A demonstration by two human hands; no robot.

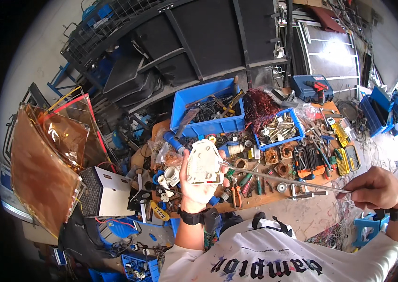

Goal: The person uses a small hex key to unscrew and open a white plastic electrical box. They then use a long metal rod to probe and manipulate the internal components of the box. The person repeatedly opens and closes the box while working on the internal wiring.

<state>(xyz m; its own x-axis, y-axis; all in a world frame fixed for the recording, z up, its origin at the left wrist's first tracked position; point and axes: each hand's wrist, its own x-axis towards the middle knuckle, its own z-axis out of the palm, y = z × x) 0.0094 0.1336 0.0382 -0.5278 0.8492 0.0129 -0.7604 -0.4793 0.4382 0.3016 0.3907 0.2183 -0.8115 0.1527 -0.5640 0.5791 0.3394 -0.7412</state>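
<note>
A flat white plastic housing (203, 162) with a rounded top and small round marks rests in my left hand (195, 195), held up over the workbench with the thumb and fingers round its sides. From its right edge a long, thin grey cord or rod (283, 179) runs straight to the right; which of the two it is, I cannot tell. My right hand (380, 188), far out to the right, is closed round the other end of this length. Where it meets the housing, my left fingertips partly hide the joint.
Tools and parts crowd the wooden workbench (255, 199), pliers (236, 195) among them. Behind are a blue crate (208, 128) of cables, a blue tray (281, 140) of bolts and a red drill (320, 89). Brown sheets (44, 164) lean at left; a blue stool (370, 229) stands at right.
</note>
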